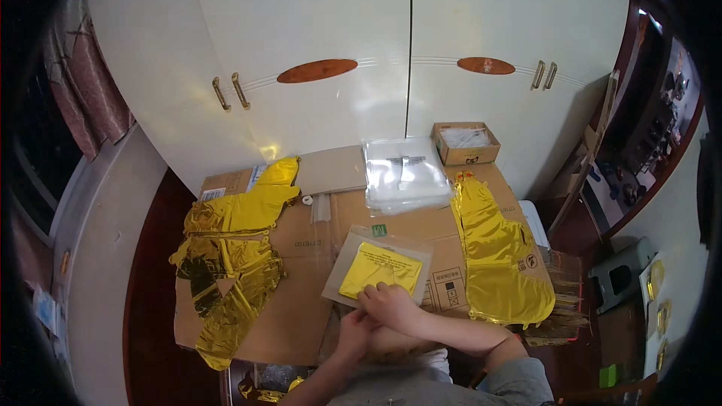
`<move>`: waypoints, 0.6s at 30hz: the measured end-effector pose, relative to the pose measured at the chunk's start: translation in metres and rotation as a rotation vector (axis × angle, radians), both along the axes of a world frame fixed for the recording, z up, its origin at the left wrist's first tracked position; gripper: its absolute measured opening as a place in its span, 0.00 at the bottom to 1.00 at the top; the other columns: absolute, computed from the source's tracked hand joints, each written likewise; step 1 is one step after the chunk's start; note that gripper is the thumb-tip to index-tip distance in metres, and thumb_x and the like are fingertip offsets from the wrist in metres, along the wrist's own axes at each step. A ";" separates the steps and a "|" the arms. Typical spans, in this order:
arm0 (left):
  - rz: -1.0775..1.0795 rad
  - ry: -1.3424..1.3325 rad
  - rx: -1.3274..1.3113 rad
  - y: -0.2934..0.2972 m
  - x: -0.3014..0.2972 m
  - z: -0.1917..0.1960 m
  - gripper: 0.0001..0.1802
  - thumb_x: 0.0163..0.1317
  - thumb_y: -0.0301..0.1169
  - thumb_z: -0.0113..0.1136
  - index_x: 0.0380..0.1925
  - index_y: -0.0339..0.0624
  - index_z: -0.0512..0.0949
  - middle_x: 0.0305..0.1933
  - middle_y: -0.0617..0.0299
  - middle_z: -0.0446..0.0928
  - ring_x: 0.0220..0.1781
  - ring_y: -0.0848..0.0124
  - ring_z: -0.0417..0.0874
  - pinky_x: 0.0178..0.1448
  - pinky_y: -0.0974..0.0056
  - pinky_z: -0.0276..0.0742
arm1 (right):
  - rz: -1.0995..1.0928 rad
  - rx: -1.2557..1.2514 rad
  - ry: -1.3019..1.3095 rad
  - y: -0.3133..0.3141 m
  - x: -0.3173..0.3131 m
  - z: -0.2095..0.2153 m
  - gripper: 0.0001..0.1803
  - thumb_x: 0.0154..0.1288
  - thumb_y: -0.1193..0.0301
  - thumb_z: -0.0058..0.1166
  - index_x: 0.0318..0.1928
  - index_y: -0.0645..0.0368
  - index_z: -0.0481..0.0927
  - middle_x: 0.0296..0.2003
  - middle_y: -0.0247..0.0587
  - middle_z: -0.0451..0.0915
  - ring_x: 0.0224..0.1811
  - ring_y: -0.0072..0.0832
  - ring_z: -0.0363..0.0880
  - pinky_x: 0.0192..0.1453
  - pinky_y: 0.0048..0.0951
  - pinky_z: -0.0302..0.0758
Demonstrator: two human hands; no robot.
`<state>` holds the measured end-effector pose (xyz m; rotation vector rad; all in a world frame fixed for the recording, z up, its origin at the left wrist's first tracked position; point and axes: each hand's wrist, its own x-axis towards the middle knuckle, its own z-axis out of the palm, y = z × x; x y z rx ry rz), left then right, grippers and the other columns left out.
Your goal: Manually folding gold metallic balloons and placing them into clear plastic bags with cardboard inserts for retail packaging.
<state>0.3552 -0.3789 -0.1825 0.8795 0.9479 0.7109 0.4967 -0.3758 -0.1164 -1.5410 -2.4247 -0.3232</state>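
A folded gold foil balloon (pixel 382 265) lies flat inside a clear plastic bag (pixel 423 256) with a grey card behind it, at the middle of the table. My right hand (pixel 391 308) is closed, its fingers bent over the bag's near edge. Just below and to its left, my left hand (pixel 356 333) pinches at the same edge, fingertips close to the right hand's. The exact grip is partly hidden by the fingers. Unfolded gold foil balloons lie on both sides, one crumpled pile (pixel 229 248) at left and another flat foil (pixel 500 256) at right.
Flattened cardboard (pixel 301 308) covers the table. A stack of clear plastic bags (pixel 404 173) lies at the back, beside a small open cardboard box (pixel 466 144) holding clear plastic. A white roll (pixel 307 200) sits near the left foil. White cabinet doors (pixel 316 7) rise behind the table.
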 end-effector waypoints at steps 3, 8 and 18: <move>-0.225 0.246 0.086 0.005 -0.012 0.007 0.13 0.70 0.32 0.53 0.47 0.36 0.77 0.32 0.56 0.81 0.31 0.67 0.84 0.36 0.63 0.81 | -0.012 -0.084 0.035 0.002 0.009 -0.005 0.08 0.53 0.67 0.57 0.34 0.53 0.76 0.31 0.33 0.76 0.37 0.29 0.79 0.31 0.31 0.78; -0.569 1.112 1.035 -0.006 -0.037 0.034 0.16 0.66 0.31 0.48 0.53 0.53 0.75 0.21 0.54 0.80 0.24 0.57 0.85 0.28 0.56 0.81 | 0.014 -0.072 0.151 -0.009 0.022 -0.022 0.18 0.51 0.61 0.61 0.43 0.51 0.77 0.41 0.35 0.74 0.49 0.33 0.73 0.50 0.37 0.71; -0.520 1.314 1.317 -0.008 -0.037 0.018 0.25 0.59 0.34 0.53 0.60 0.58 0.74 0.16 0.60 0.76 0.16 0.60 0.82 0.18 0.54 0.76 | -0.072 -0.075 0.272 -0.008 0.021 -0.041 0.27 0.49 0.64 0.62 0.53 0.51 0.76 0.56 0.41 0.72 0.61 0.38 0.67 0.63 0.45 0.62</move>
